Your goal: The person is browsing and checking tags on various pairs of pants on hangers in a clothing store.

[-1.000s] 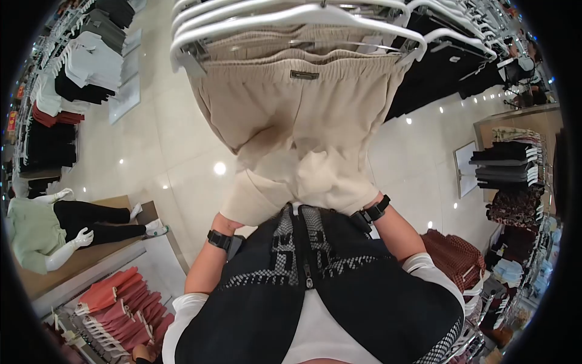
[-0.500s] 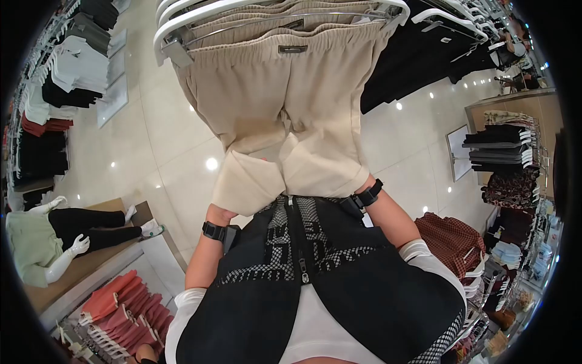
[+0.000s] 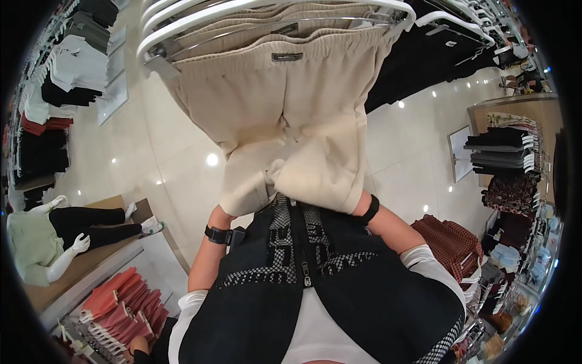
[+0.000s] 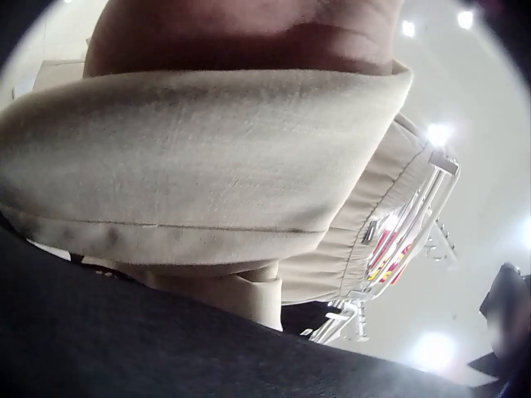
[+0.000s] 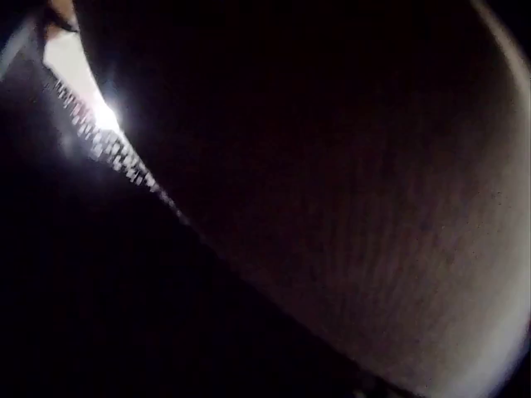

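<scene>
Beige elastic-waist trousers (image 3: 230, 91) hang by clips from a white hanger (image 3: 254, 17) in the head view. Both arms reach into the leg openings, so the cloth covers the fingers. At the left trouser leg (image 3: 242, 182), only the base of my left hand (image 4: 249, 33) shows above the hem in the left wrist view. My right hand (image 3: 363, 201) goes into the right trouser leg (image 3: 321, 176) up to its wrist strap. Between the legs, the fabric is bunched and folded. Dark, shadowed cloth (image 5: 348, 182) fills the right wrist view.
More beige trousers hang behind on the rack, with black garments (image 3: 418, 67) to the right. A mannequin (image 3: 36, 242) lies along the left side of the head view. Pink clothes (image 3: 124, 303) hang at lower left. A checked garment (image 3: 448, 249) hangs near the right elbow.
The hanger and waistband have shifted left and up in the head view since the first frame. The left hem has narrowed and the legs now overlap at the middle. My right wrist has turned.
</scene>
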The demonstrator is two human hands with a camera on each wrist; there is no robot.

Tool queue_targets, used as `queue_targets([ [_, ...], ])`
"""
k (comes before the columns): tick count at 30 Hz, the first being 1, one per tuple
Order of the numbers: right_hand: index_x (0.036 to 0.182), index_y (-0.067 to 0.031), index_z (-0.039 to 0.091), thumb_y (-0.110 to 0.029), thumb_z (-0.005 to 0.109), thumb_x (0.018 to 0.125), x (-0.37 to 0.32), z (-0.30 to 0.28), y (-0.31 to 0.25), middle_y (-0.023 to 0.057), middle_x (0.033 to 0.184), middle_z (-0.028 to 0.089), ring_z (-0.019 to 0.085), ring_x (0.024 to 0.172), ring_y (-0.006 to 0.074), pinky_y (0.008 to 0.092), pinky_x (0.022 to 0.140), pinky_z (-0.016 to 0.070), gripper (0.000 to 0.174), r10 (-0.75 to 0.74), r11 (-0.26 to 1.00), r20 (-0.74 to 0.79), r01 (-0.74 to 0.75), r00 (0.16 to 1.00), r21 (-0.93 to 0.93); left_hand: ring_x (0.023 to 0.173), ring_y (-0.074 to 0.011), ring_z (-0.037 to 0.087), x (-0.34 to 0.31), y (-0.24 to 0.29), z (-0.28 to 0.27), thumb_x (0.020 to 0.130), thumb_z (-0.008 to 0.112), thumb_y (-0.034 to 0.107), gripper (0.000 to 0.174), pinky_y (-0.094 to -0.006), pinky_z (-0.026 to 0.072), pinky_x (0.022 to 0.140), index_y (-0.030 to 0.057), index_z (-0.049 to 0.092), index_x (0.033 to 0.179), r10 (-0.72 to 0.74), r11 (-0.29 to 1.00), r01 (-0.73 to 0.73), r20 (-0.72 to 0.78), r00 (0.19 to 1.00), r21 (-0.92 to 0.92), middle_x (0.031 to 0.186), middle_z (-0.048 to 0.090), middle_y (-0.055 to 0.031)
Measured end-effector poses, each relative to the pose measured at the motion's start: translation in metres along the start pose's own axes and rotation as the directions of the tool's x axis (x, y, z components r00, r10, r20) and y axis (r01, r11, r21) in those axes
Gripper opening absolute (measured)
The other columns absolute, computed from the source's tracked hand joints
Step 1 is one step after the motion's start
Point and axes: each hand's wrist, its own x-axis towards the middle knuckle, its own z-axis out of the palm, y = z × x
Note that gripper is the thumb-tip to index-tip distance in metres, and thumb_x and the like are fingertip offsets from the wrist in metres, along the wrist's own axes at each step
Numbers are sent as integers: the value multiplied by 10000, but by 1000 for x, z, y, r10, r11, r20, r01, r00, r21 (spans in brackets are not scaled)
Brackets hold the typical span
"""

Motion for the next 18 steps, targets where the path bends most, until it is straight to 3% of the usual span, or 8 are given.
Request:
queue_targets([
  [1,1405,-46,346,-229,338,1027,-2,16,2,80,1388,446,465,1242,166,296,1031,404,421,130,797,-55,-72,990,599,1211,-216,502,6,19,3,867,662,180,520,-333,396,1035,54,492,1342,3,874,-23,40,999,485,1354,520,-87],
  [4,1420,-55,335,-255,392,1013,-1,8,-4,79,1406,429,446,1265,181,305,1049,386,457,55,996,-16,-56,998,-68,1137,-197,518,13,-53,10,761,742,106,542,-310,398,998,73,556,1269,26,995,-7,-190,981,100,1253,575,-54],
  [7,1435,-63,323,-280,445,998,-7,-9,-9,79,1423,412,427,1288,197,314,1067,369,502,2,722,84,57,996,-690,1158,-210,509,21,-39,19,755,747,137,549,-313,379,1023,76,560,1268,-36,988,67,-219,975,138,1248,582,-56],
  [8,1441,-64,316,-273,466,991,-15,-12,-1,81,1427,410,424,1293,199,318,1071,366,518,3,972,33,5,999,-237,1134,-192,519,26,-35,22,787,727,128,507,-305,400,999,56,558,1260,9,968,45,-214,977,246,1240,582,-53],
  [10,1453,-64,300,-257,508,977,-38,-9,26,84,1436,405,418,1304,204,327,1080,359,554,84,686,-22,-42,996,726,1085,-156,537,35,-19,31,852,688,108,426,-291,441,951,16,554,1246,90,896,3,-189,978,444,1224,581,-48],
  [13,1448,-86,324,-303,444,993,-48,-12,53,97,1430,413,403,1318,210,344,1091,344,519,-44,517,1,22,999,856,1105,-201,526,60,40,52,794,707,144,411,-323,411,967,27,600,1173,170,603,-26,-96,981,797,1210,601,-67],
  [16,1434,-87,345,-323,458,983,-54,-54,35,96,1418,424,414,1307,218,352,1077,357,521,-172,948,-65,147,983,-284,1060,-143,549,56,-9,74,917,610,152,383,-293,452,923,4,534,1262,-1,915,-113,-283,959,-387,1178,595,-58],
  [18,1425,-78,353,-296,464,981,-63,-64,40,89,1421,420,409,1310,219,352,1078,353,507,-205,891,18,194,979,-410,1071,-147,546,60,-11,88,919,608,155,394,-290,445,931,8,522,1274,-42,934,-81,-331,943,-349,1190,589,-60],
])
